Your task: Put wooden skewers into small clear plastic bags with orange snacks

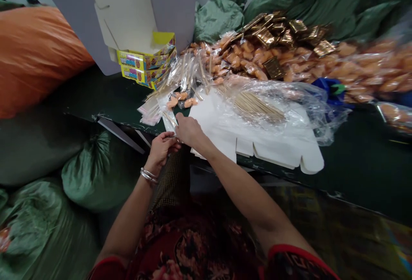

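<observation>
Over the table's front edge my hands meet, fingers pinched together. My left hand point(162, 148), with silver bangles at the wrist, grips the lower end of a narrow clear plastic bag point(169, 121). My right hand point(190, 130) pinches the same bag from the right side; its fingertips are partly hidden. What the bag contains is too small to tell. Just beyond my fingers lie several orange pieces point(173, 102) and a stack of flat clear bags point(150, 112). Bagged sticks point(186, 72) are piled behind them.
Flat white box blanks point(222, 136) lie to the right, under a plastic bag of thin wooden sticks point(257, 106). Gold foil packets point(283, 31) top a heap of wrapped orange pieces point(247, 57). Yellow boxes point(143, 67) stand back left. Green sacks point(93, 173) sit on the floor.
</observation>
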`<state>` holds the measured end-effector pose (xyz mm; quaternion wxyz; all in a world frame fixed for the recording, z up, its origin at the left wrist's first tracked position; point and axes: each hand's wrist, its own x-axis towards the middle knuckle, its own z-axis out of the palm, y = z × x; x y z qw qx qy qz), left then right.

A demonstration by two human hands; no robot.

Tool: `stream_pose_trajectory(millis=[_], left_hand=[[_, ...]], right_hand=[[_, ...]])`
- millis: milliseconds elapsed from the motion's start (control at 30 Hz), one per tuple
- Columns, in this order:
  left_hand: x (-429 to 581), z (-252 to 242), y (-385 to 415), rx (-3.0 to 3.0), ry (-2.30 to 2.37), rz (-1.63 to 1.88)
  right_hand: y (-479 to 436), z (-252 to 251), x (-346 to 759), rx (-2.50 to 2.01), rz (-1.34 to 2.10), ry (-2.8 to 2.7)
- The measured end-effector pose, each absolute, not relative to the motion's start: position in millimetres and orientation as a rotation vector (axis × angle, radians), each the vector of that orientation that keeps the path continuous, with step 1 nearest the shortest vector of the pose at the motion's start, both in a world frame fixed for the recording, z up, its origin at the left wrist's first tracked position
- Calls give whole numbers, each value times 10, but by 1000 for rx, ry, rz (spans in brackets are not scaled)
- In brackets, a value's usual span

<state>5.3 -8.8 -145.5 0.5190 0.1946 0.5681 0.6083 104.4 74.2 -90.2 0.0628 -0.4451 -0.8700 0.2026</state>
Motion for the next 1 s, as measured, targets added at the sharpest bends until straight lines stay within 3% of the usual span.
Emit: stream_pose_trajectory(millis=[167, 333, 467, 633, 800, 900, 1000], left_hand=[[38, -1500, -38, 481, 1348, 1522], [61, -1499, -66, 546, 1340, 1553], [-45, -1380, -119, 716, 1401, 1375], [-569, -884, -35, 920, 1555, 1478], [-1052, 27, 138, 1132, 1746, 1709], [-1096, 550, 16, 1573, 1830, 1390], [-1025, 847, -211, 1907, 1792, 791]], right_hand=[[550, -1132, 996, -1111, 882, -2109], [560, -1321, 708, -1072, 514, -2045], [999, -1319, 376, -1281, 385, -2071], [1409, -1414, 345, -1230, 326, -2221], [1455, -1346, 439, -1175, 321, -2368], [1295, -1035, 482, -1018, 460, -2261], [911, -622, 627, -504, 905, -1951]])
